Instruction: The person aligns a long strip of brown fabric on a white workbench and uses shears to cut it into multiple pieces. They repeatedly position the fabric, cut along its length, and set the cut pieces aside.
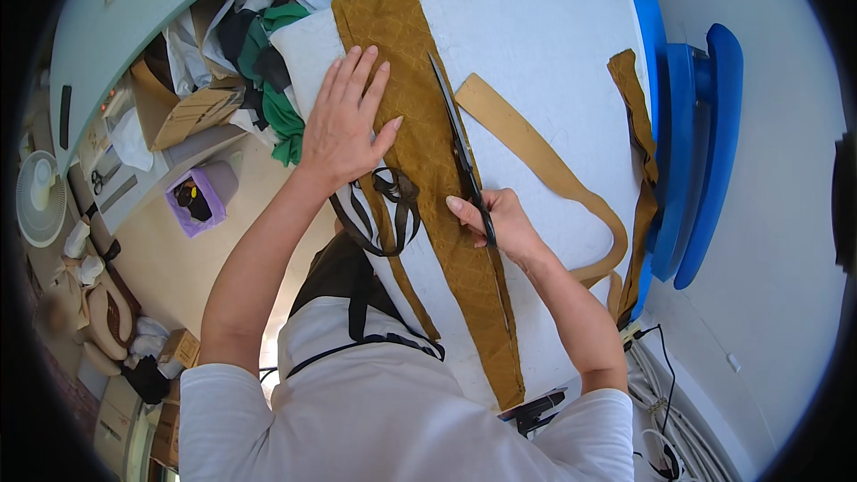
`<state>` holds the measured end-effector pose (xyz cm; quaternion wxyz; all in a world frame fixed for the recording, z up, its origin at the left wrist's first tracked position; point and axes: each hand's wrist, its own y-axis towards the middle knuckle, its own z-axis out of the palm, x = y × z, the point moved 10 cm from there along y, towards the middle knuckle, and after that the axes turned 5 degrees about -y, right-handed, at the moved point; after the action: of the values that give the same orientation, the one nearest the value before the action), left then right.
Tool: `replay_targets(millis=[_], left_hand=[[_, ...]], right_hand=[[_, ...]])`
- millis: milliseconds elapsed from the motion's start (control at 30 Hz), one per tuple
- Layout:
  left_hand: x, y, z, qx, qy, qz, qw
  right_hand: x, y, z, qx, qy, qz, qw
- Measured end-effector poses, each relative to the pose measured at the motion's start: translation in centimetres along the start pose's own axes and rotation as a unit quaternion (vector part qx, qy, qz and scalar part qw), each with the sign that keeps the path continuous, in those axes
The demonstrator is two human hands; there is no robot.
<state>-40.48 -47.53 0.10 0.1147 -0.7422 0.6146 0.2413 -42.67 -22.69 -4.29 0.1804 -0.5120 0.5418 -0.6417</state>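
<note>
A long mustard-brown strip of patterned fabric [446, 214] runs lengthwise over a white-covered table. My left hand [344, 120] lies flat on its upper part, fingers spread. With my right hand [504, 221] I grip black scissors [462, 156] by the handles; their long blades point away from me along the fabric's right edge. Beside the left wrist lies a dark brown ribbon [361, 232] in loops, next to a narrow mustard strip [412, 295]. Right of the scissors curves a flat tan band [527, 138].
Another mustard fabric strip [636, 116] hangs along the right side of the white table [536, 27], by a blue padded frame [701, 161]. Green and black cloth [277, 62] is heaped at the far left. A lilac bin [198, 198] stands on the floor, near cardboard boxes [192, 116].
</note>
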Motion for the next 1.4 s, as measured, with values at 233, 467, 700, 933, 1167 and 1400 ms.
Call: replay_targets(millis=[233,467,700,933,1167,1400], left_hand=[[0.0,0.1,0.0,0.0,-0.008,0.001,1.0],[0.1,0.2,0.0,0.004,-0.015,0.001,1.0],[0.4,0.2,0.1,0.004,-0.023,0.002,1.0],[0.4,0.1,0.0,0.005,-0.029,0.002,1.0],[0.5,0.3,0.1,0.01,-0.033,-0.002,0.999],[0.5,0.3,0.0,0.007,-0.035,-0.002,0.999]], right_hand=[[2.5,0.5,0.0,0.007,0.002,-0.009,1.0],[3.0,1.8,-0.3,-0.011,-0.008,-0.006,1.0],[3.5,1.8,-0.4,-0.014,-0.015,-0.011,1.0],[6.2,2.9,-0.1,-0.026,-0.024,-0.003,0.999],[5.8,3.4,-0.3,-0.015,-0.02,-0.017,1.0],[8.6,3.7,-0.7,-0.013,-0.041,-0.011,0.999]])
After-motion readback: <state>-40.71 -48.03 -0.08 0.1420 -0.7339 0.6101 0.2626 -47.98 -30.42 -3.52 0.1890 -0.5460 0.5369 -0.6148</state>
